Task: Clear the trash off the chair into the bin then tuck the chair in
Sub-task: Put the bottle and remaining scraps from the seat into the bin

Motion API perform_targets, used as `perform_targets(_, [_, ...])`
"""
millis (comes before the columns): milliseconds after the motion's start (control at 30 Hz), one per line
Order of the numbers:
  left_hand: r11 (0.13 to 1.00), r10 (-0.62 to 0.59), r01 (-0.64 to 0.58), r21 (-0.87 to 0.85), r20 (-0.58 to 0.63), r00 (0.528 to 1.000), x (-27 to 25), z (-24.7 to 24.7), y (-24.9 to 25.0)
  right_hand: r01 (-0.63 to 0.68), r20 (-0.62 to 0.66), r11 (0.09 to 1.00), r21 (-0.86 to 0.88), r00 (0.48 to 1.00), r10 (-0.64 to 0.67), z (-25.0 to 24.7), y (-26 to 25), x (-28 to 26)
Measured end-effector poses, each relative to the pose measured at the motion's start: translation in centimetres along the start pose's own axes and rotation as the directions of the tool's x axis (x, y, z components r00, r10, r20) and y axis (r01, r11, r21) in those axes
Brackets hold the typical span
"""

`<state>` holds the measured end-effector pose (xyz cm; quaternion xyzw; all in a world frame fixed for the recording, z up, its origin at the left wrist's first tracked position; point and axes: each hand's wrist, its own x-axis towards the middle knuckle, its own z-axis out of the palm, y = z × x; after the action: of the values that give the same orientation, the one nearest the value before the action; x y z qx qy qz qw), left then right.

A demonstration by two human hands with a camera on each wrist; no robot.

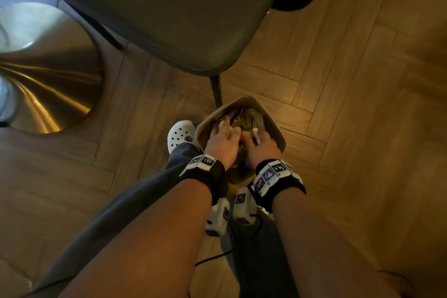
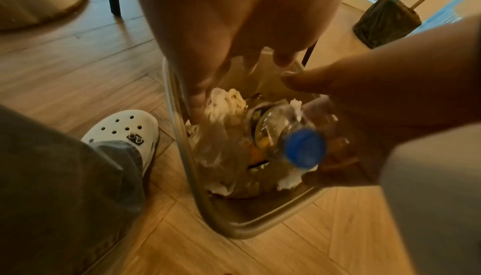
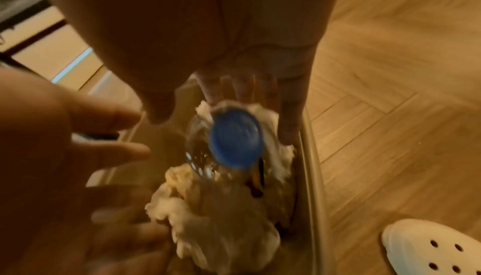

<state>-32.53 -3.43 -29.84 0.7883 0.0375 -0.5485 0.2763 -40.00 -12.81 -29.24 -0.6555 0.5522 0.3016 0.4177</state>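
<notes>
- Head view: both hands over bin (image 1: 278,136) on floor, by chair (image 1: 150,12) front corner.
- Left hand (image 1: 223,144) & right hand (image 1: 262,146): fingers spread, loose, gripping nothing.
- Trash — bottle (image 2: 288,135), crumpled tissue (image 2: 223,106) — sits inside bin.
- Step: dump looks done; seat shows bare. Next: grab chair, tuck in.

Herringbone wood floor (image 1: 338,80) underfoot: the beige bin (image 1: 278,128) stands on it, 1 white clog (image 1: 180,134) just beside, chair leg (image 1: 216,89) planted behind.
</notes>
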Motion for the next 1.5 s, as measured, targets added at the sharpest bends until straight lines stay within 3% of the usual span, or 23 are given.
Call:
perform_targets(133, [0.992,0.063,-0.054,0.114,-0.077,0.995,-3.8,-2.2,2.6,0.084,-0.094,0.996,0.043,0.992,-0.08,-4.0,-1.5,-3.3])
perform_targets(267, [0.964,0.149,-0.119,0.239,-0.109,0.983,-9.1,-5.8,6.0,0.119,-0.074,0.992,0.051,0.991,-0.115,-8.2,-3.9,-7.7])
perform_targets(433, [0.957,0.184,-0.152,0.247,-0.114,0.976,-14.0,-11.8,10.6,0.206,-0.025,0.976,0.062,0.978,-0.205,-12.8,-9.5,-12.8])
perform_targets(600, [0.92,0.382,-0.328,0.215,-0.303,0.873,-13.5,-19.1,16.9,0.385,-0.053,0.922,0.042,0.922,-0.382,-17.2,-21.2,-14.4])
perform_targets(666, [0.88,0.472,-0.402,0.253,-0.376,0.797,-11.5,-22.1,19.7,0.444,-0.087,0.892,0.084,0.895,-0.437,-18.7,-26.6,-13.5])
perform_targets(733, [0.847,0.53,-0.417,0.331,-0.446,0.721,-8.8,-25.2,22.5,0.473,-0.133,0.875,0.106,0.879,-0.458,-20.4,-31.9,-11.4])
perform_targets(766, [0.852,0.518,-0.379,0.36,-0.476,0.711,-7.5,-26.6,23.9,0.47,-0.155,0.875,0.116,0.879,-0.452,-21.2,-34.5,-10.1])
perform_targets(900, [0.841,0.458,-0.225,0.492,-0.428,0.779,-2.1,-31.5,27.9,0.452,-0.26,0.891,0.046,0.867,-0.426,-24.1,-43.7,-3.9])
perform_targets(1033, [0.804,0.464,-0.252,0.538,-0.303,0.833,1.3,-34.2,28.2,0.443,-0.324,0.893,-0.076,0.836,-0.442,-25.8,-50.9,0.6])
perform_targets(1133, [0.862,0.449,-0.316,0.397,-0.305,0.84,2.0,-35.4,28.2,0.339,-0.269,0.926,-0.165,0.888,-0.373,-26.0,-54.6,3.3])
perform_targets(1233, [0.853,0.511,-0.4,0.336,-0.377,0.773,2.2,-35.9,29.3,0.262,-0.182,0.923,-0.282,0.93,-0.32,-25.1,-55.5,4.9])
perform_targets(1333, [0.796,0.603,-0.501,0.338,-0.37,0.707,3.3,-35.4,31.7,0.273,-0.199,0.91,-0.312,0.918,-0.343,-24.3,-54.2,5.4])
perform_targets(1500, [0.798,0.57,-0.479,0.366,-0.204,0.796,6.4,-33.9,33.7,0.312,-0.23,0.939,-0.142,0.913,-0.338,-24.7,-49.9,5.0])
